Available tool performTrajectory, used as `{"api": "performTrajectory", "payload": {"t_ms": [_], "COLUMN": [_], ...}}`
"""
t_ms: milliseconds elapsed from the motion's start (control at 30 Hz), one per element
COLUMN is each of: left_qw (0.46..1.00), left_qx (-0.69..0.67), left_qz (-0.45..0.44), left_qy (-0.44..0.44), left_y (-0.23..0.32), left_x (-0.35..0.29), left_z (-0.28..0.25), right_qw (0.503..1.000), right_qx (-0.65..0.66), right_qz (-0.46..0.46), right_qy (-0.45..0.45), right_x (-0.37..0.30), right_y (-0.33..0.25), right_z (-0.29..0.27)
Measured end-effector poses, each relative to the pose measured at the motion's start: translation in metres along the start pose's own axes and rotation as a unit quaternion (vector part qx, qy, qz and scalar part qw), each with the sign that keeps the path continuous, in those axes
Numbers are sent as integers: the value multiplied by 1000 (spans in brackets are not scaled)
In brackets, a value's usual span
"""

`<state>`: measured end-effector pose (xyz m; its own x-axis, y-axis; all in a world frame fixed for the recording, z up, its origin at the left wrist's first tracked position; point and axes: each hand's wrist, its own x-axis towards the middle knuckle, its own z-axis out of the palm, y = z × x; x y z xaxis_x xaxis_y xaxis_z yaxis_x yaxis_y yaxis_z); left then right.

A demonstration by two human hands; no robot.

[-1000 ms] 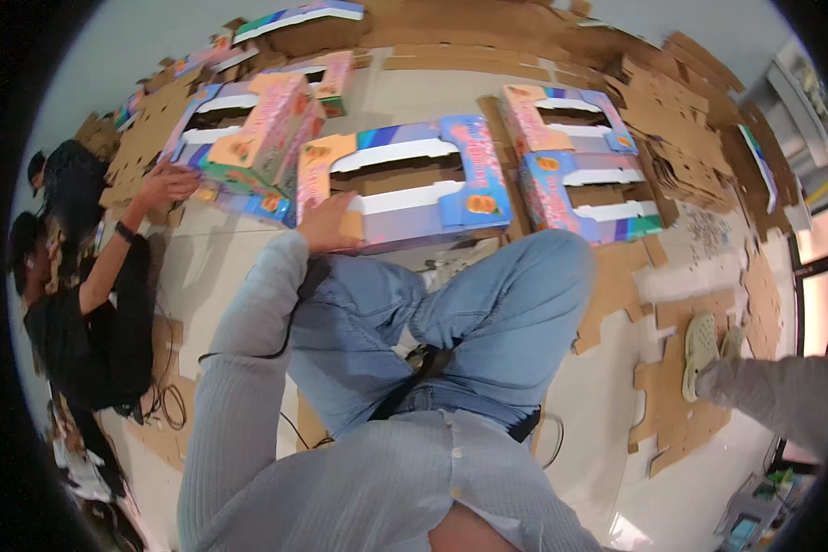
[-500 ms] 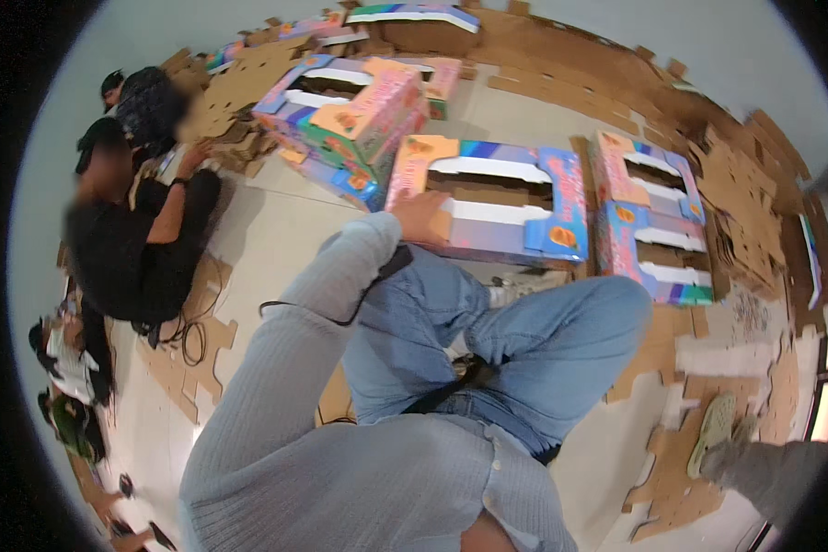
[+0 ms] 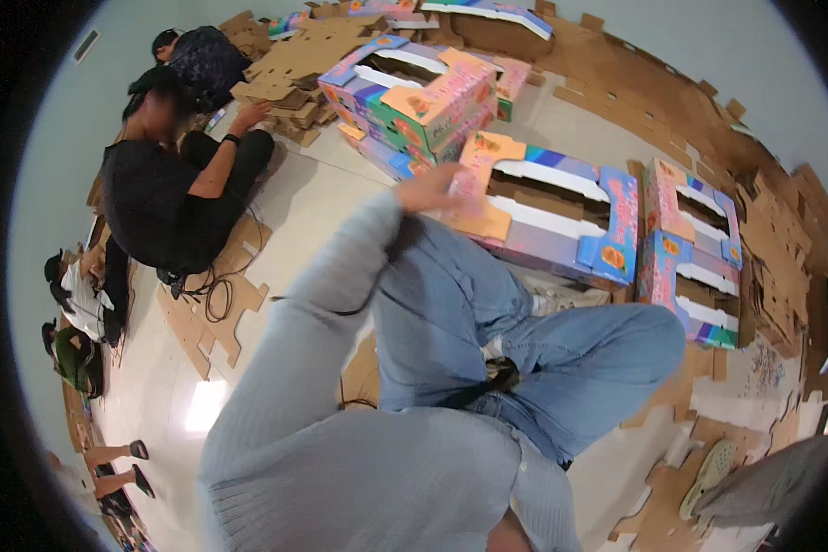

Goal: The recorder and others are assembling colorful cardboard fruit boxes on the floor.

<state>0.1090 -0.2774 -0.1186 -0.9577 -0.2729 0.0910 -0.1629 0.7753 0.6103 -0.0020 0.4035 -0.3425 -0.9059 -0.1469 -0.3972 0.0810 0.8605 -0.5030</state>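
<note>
An open-topped fruit carton [image 3: 547, 207] with pink, orange and blue printing and white inner flaps stands on the floor in front of my crossed legs. My left hand [image 3: 425, 190] is at the carton's left end, its fingers reaching over the near left corner. Motion smears those fingers, so their grip cannot be made out. My right hand is out of sight. Beyond my left hand is a stack of similar cartons [image 3: 414, 97]. Two more cartons [image 3: 695, 262] stand side by side to the right.
Flattened brown cardboard [image 3: 777, 248] is piled at the right, with more sheets [image 3: 299, 69] at the far left. A person in black [image 3: 170, 198] sits at the left by a loose cable [image 3: 219, 299]. Someone's foot in a pale clog [image 3: 708, 480] is at the lower right.
My left hand has shifted from resting on the carton's top toward its left edge and is now blurred. The view has turned, so the scene lies farther right.
</note>
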Motion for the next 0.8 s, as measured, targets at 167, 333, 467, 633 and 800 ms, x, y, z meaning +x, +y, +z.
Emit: {"api": "performTrajectory", "payload": {"t_ms": [167,333,467,633,800], "left_qw": [962,806,712,707,787], "left_qx": [-31,146,63,45,170], "left_qz": [-256,-554,-642,-625,-585], "left_qy": [88,-149,-278,-327,98], "left_y": [-123,-166,-110,-78,-111], "left_x": [-187,-494,-627,-630,-469], "left_z": [-47,31,144,204,126], "right_qw": [999,986,951,874,980], "right_qx": [4,-44,-159,-410,113], "right_qz": [48,152,223,74,-62], "right_qy": [-11,-50,-146,-249,154], "right_x": [-42,-121,-204,-220,-31], "right_y": [39,115,179,190,32], "right_z": [1,13,26,6,-107]}}
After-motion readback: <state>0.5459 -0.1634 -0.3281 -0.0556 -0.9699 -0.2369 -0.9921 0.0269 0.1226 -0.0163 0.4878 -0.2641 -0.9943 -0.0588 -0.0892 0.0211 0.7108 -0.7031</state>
